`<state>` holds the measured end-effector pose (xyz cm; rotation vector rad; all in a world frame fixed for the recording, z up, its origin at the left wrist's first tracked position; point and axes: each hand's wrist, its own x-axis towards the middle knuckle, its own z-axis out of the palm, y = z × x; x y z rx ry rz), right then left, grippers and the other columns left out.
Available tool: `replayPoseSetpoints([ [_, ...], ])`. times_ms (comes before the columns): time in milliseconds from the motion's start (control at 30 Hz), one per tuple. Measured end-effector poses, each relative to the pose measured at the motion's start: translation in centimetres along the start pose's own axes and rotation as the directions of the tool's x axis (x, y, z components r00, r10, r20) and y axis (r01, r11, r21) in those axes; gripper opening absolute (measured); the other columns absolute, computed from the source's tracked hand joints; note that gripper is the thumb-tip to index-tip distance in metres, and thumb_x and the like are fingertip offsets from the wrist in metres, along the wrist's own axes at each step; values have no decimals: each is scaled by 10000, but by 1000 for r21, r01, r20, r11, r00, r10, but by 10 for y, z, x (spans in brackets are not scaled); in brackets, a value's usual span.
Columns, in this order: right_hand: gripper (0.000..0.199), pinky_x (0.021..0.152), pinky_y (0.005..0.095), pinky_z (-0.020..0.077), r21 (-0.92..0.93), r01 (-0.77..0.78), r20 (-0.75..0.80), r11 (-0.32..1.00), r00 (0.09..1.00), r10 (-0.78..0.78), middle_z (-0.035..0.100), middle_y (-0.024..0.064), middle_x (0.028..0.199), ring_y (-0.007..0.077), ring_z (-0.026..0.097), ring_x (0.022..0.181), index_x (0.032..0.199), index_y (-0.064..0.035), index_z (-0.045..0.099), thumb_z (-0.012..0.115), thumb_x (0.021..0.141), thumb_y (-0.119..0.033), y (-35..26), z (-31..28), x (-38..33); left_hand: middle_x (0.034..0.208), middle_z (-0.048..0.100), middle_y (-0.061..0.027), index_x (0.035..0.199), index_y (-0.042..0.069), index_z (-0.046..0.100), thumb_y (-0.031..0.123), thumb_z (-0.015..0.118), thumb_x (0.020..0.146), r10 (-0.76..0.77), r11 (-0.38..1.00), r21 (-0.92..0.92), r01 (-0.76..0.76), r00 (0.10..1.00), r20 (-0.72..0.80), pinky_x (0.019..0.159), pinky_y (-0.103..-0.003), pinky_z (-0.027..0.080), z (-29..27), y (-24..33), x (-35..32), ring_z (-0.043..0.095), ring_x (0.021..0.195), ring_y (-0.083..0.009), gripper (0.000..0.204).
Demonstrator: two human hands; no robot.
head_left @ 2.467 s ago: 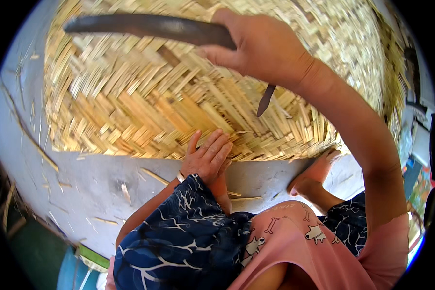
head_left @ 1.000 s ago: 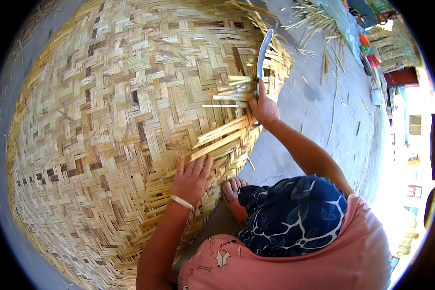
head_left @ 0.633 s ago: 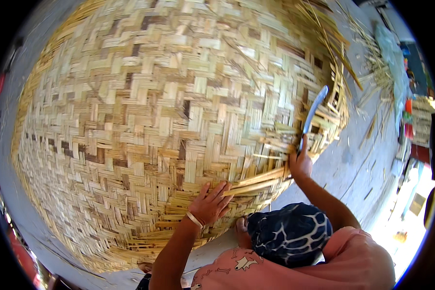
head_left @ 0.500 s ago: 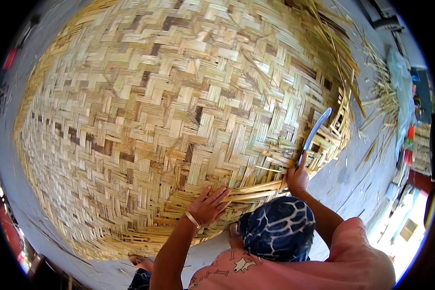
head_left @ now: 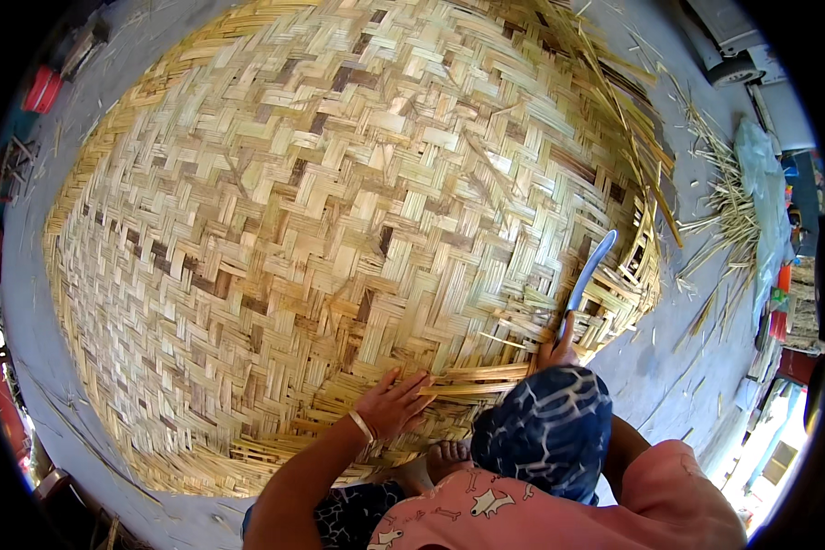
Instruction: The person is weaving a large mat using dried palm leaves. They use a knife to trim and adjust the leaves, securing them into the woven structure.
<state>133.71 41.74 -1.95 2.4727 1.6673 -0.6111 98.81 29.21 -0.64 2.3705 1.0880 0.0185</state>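
A large woven mat of split bamboo strips (head_left: 275, 229) covers most of the ground before me. My left hand (head_left: 394, 403) lies flat on its near border, palm down and fingers spread, with a pale band at the wrist. Beside the fingertips, a bundle of long strips (head_left: 477, 378) runs along the edge toward my right hand. My right hand (head_left: 557, 348) is closed around the handle of a long curved knife (head_left: 588, 277), its blade pointing away over the mat's right corner. My raised knee in dark patterned trousers (head_left: 545, 426) hides the right wrist and part of the forearm.
Loose strips stick up along the mat's far right edge (head_left: 628, 119). Scattered strips (head_left: 729, 215) lie on the grey floor (head_left: 669, 357) beside clear plastic sheeting (head_left: 763, 183). A wheel (head_left: 735, 71) shows at upper right, and a red bucket (head_left: 42, 90) stands at far left.
My view has shifted slightly. The foot at lower left has drawn in toward me, and my raised knee now covers more of the right arm. The knife has moved slightly left over the mat.
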Motion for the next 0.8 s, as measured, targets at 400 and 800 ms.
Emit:
replayPoseSetpoints([
  [400,821,567,518,449,13,172,83,985,982,-172,600,238,656,433,587,592,1520,-156,49,500,834,-195,3,-13,4,1437,432,-99,1380,113,457,435,552,883,53,998,-27,-60,980,-193,1098,-549,212,-2,-6,-2,323,1385,-264,600],
  [800,789,377,284,392,580,-169,561,797,793,-240,503,45,604,146,483,405,1531,-175,88,461,844,-69,-78,-184,-130,1462,402,-75,1444,144,378,480,516,892,83,968,252,-25,972,-222,1110,-554,188,35,-7,-5,236,1430,-248,661],
])
